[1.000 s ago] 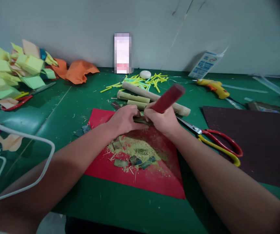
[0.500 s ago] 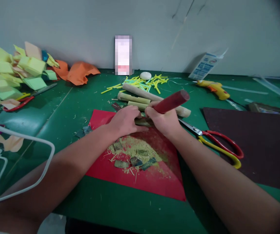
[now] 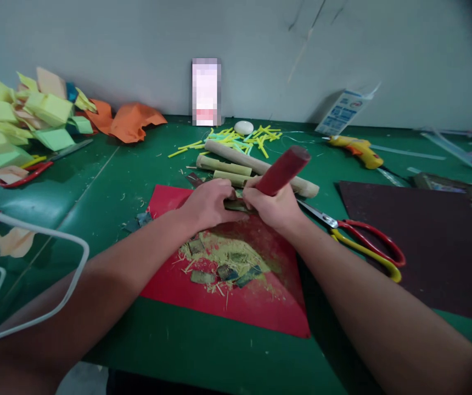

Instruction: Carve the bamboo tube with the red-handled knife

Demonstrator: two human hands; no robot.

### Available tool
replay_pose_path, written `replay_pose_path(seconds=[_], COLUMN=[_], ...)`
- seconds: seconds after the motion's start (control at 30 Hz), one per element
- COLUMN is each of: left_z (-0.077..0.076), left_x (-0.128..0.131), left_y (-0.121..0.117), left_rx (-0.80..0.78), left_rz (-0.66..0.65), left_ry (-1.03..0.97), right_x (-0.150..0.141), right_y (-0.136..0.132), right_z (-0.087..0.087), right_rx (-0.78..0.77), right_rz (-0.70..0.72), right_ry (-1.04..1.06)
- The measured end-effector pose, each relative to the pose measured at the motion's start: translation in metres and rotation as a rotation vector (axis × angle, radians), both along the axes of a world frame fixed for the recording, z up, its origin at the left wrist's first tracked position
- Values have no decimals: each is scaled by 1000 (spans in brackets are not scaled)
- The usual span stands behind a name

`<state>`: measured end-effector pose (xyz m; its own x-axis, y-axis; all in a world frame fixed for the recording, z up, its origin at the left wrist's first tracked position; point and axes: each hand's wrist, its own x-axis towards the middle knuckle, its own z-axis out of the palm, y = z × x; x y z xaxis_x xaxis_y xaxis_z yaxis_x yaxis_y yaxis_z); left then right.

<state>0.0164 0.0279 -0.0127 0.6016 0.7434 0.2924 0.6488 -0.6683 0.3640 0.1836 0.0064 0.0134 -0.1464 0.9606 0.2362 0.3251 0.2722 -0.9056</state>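
Note:
My left hand point(image 3: 207, 204) is closed around a short greenish piece of bamboo point(image 3: 236, 205), pressing it down over a red sheet point(image 3: 275, 318). Close beside it, my right hand point(image 3: 275, 208) grips a tool with a thick red handle point(image 3: 283, 171). The handle slants up and to the right; its working end is hidden behind my fingers and the bamboo. Pale shavings and dust point(image 3: 230, 247) lie on the sheet in front of my hands, mixed with several dark green bamboo chips point(image 3: 203, 277).
Bamboo tubes point(image 3: 228, 164) and a long pale stick point(image 3: 305, 187) lie beyond my hands. Scissors point(image 3: 367, 247) rest by my right forearm, near a dark brown board point(image 3: 421, 241). A yellow glue gun point(image 3: 359, 151) sits farther back. A white cable point(image 3: 83, 252) crosses at left.
The red handle has swung slightly to the left and stands a little steeper in my right hand. My left hand keeps its hold on the bamboo. The whole view has shifted slightly.

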Motion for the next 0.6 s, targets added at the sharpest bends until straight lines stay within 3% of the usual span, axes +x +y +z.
replay_pose_path(seconds=[0.17,0.6], left_z=[4,11], left_x=[2,-2], left_y=[-5,-17], left_rx=[5,82], left_rz=[45,9], left_ry=[56,78], right_x=[2,1], right_y=[3,0], right_z=[-1,7], right_rx=[49,-66], right_rz=[-138,-133], right_ry=[38,41])
